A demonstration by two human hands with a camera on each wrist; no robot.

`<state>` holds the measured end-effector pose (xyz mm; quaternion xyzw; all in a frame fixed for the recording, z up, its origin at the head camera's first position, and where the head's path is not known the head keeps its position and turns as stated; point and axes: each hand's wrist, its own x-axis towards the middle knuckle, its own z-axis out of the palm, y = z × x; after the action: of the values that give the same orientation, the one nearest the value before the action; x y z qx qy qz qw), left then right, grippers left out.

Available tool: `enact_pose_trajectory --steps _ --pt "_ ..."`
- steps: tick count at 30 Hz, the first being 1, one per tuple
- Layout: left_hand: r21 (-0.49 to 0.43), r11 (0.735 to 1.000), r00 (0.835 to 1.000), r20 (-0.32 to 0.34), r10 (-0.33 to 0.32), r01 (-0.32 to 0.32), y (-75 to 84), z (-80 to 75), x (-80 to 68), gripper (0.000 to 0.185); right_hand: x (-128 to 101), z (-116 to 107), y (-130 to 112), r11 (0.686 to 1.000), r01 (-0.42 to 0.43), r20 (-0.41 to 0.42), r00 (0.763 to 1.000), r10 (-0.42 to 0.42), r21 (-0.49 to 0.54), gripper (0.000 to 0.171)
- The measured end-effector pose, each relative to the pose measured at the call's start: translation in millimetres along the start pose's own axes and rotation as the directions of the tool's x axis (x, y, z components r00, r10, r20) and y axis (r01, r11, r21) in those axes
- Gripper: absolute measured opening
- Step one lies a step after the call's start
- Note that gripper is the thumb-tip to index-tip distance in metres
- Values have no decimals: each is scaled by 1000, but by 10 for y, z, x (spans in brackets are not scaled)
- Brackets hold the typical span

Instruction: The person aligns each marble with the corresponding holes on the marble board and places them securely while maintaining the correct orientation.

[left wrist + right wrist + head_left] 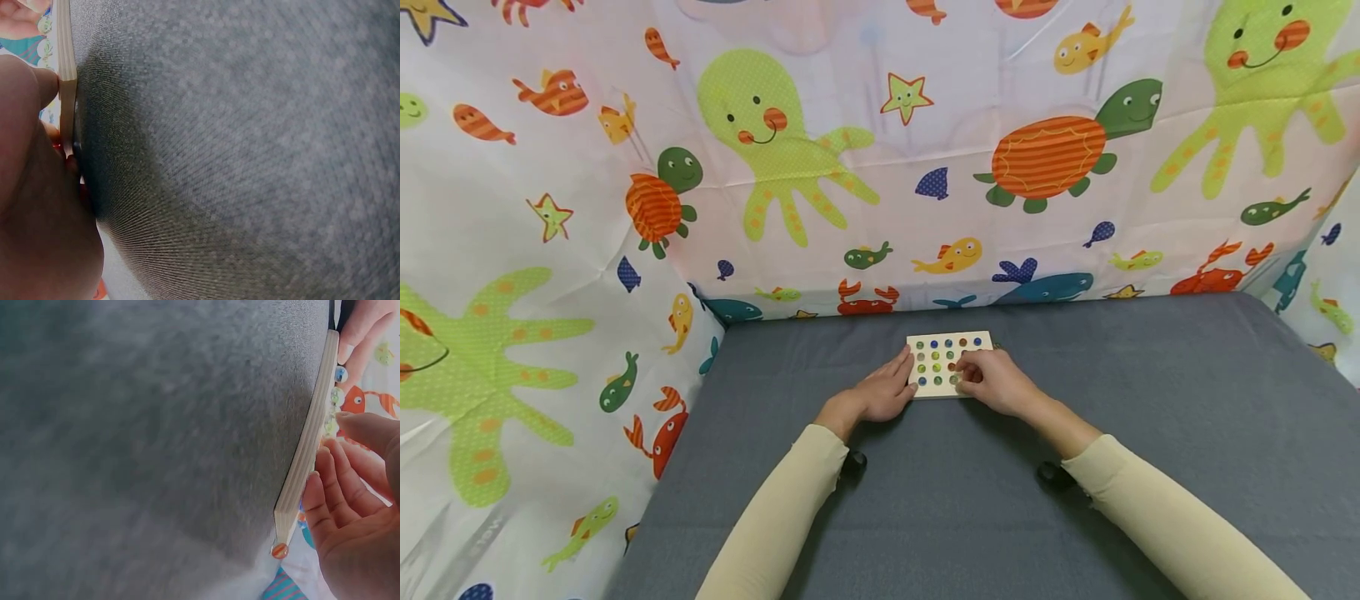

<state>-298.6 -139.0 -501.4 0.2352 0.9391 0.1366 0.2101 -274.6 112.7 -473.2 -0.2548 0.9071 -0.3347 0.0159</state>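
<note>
A pale wooden board [929, 389] with rows of coloured glass marbles lies on the grey cloth. My left hand [883, 392] holds its left side, the thumb at the near corner and the fingers along the edge. Over the right part of the board, my right hand [996, 381] has its thumb and index finger brought together at a marble [954, 378], which they partly hide. In the right wrist view, the other fingers of the right hand [356, 506] are bent beside the board's edge [303, 456]. The left hand [37, 181] largely covers the board in the left wrist view.
An orange marble [279, 550] shows just past the board's corner in the right wrist view. Grey cloth [955, 517] covers the table. A white curtain printed with sea animals [850, 108] hangs behind and at both sides.
</note>
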Motion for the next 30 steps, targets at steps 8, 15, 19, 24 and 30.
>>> enact_pose_trajectory --steps 8,15,19,24,30 --pt "16 1000 1000 -2 -5 5 5 9 -4 67 -132 -132 49 1000 6 -43 999 -5 7 17" --pt "27 1000 1000 -11 5 -5 49 -17 -52 67 -219 -285 183 999 -45 -69 997 44 -10 20" --pt "34 999 1000 -13 7 -7 26 1 -41 67 -244 -352 240 999 -44 -79 996 42 -17 20" --pt "38 999 1000 -21 13 -12 23 3 -37 67 -251 -404 312 998 -56 -87 995 53 -33 21" --pt "32 999 1000 -19 9 -8 29 6 -36 67 -252 -452 406 995 -88 -98 992 82 -57 22"
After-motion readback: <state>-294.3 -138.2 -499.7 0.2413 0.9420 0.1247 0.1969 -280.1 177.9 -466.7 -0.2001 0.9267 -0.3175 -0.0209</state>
